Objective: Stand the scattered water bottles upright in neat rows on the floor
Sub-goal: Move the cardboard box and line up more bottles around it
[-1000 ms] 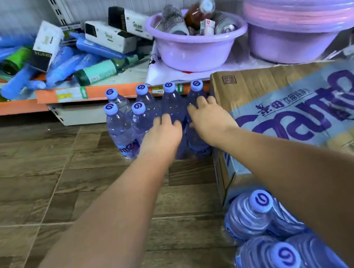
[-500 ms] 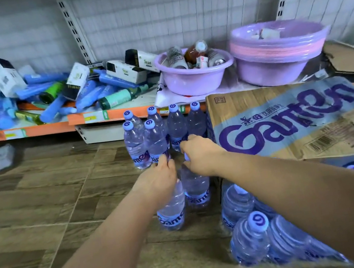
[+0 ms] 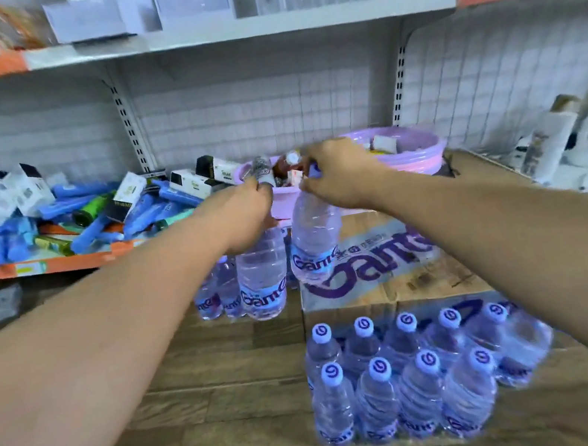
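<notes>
Your left grip (image 3: pixel 243 214) is curled over the top of the left bottle (image 3: pixel 263 283), fingers closed round the neck so the cap is hidden. Your right grip (image 3: pixel 340 171) pinches the cap end of the right bottle (image 3: pixel 316 246) the same way.

Half a second ago both bottles stood on the floor (image 3: pixel 220 412) close to you, your hands pressed on their tops. Now you have carried them up and forward, and your view has swung up to take in the upper shelf (image 3: pixel 250 28).

The left bottle hangs upright below your grip, just in front of the standing bottles (image 3: pixel 215 295); whether its base touches the floor cannot be told. The right bottle hangs tilted, base swung left, in front of the cardboard carton (image 3: pixel 411 273).

Both labels read "Gant" in purple before they curve away. The carton bears the same word in large purple letters, partly covered by the right bottle; the small characters above it are too blurred to read.

Nearer you, under your right forearm, a bottle pack (image 3: pixel 392 390) stands in two rows, each pale cap marked with a purple swirl. Behind your grips, lilac basins (image 3: pixel 418 157) sit on the lower shelf (image 3: pixel 56 263) among blue packets (image 3: pixel 89 227).
</notes>
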